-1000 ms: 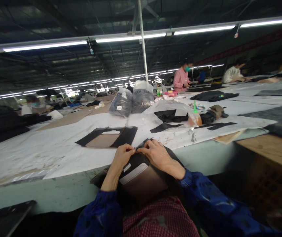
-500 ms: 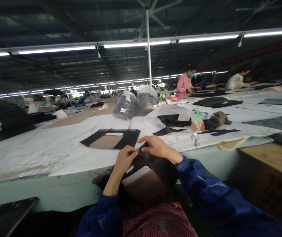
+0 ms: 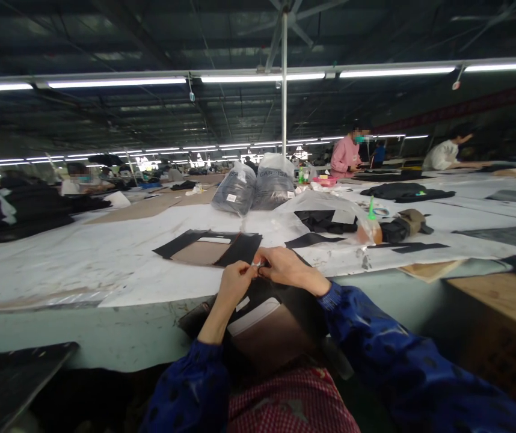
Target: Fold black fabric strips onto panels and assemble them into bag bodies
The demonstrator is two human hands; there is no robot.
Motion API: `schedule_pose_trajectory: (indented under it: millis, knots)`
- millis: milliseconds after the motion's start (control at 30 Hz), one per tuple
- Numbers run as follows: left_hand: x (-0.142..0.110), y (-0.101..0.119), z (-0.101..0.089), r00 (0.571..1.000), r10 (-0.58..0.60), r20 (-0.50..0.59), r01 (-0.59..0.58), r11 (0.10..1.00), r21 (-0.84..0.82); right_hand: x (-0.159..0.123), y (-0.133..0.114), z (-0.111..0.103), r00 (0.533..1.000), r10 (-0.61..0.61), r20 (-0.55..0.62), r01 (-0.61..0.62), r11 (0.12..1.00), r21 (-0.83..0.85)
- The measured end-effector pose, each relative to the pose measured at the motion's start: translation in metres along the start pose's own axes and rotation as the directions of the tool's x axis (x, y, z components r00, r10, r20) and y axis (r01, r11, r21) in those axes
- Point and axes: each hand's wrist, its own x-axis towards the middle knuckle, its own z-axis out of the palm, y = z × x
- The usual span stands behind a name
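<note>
A black and brown panel (image 3: 269, 343) of fabric or leather-like material, with a white strip (image 3: 254, 317) across it, leans between my lap and the table edge. At its top edge my left hand (image 3: 234, 285) is closed in a pinch. My right hand (image 3: 287, 266) meets it there, fingers bent over the same edge. Between the fingertips shows a small orange and whitish spot (image 3: 257, 262), too small to name. Just beyond the hands, a similar black and brown panel (image 3: 199, 252) with a white strip lies flat on the table.
The white-covered table (image 3: 150, 282) carries two plastic-wrapped packs (image 3: 235, 191), a clear plastic bag (image 3: 312, 201) around black pieces, a bottle with a green nozzle (image 3: 370, 231) and a tape roll (image 3: 406, 224). A wooden box (image 3: 501, 294) stands right. A person in pink (image 3: 343, 157) is at the back.
My right hand lifted its fingers off the panel's edge, then curled them back beside the left fingertips. The orange and whitish spot now shows. The view shifted slightly left.
</note>
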Motion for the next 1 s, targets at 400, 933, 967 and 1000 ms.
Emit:
schedule_pose_trajectory:
  millis: [400, 933, 967, 1000]
  knots:
    - [0.0, 0.0, 0.0, 0.998, 0.058, 0.003, -0.058, 0.998, -0.025, -0.004, 0.013, -0.001, 0.989, 0.042, 0.143, -0.108, 0.867, 0.487]
    - [-0.008, -0.001, -0.007, 0.973, 0.229, 0.022, -0.221, 0.957, -0.188, 0.005, 0.0, 0.0, 0.951, 0.134, 0.277, -0.281, 0.743, 0.607]
    - [-0.009, -0.001, -0.009, 0.977, 0.21, 0.026, -0.2, 0.955, -0.218, 0.007, 0.002, -0.001, 0.948, 0.116, 0.297, -0.289, 0.709, 0.643]
    - [-0.01, -0.002, -0.01, 0.983, 0.18, 0.022, -0.169, 0.952, -0.256, 0.008, 0.003, -0.001, 0.947, 0.11, 0.302, -0.293, 0.686, 0.667]
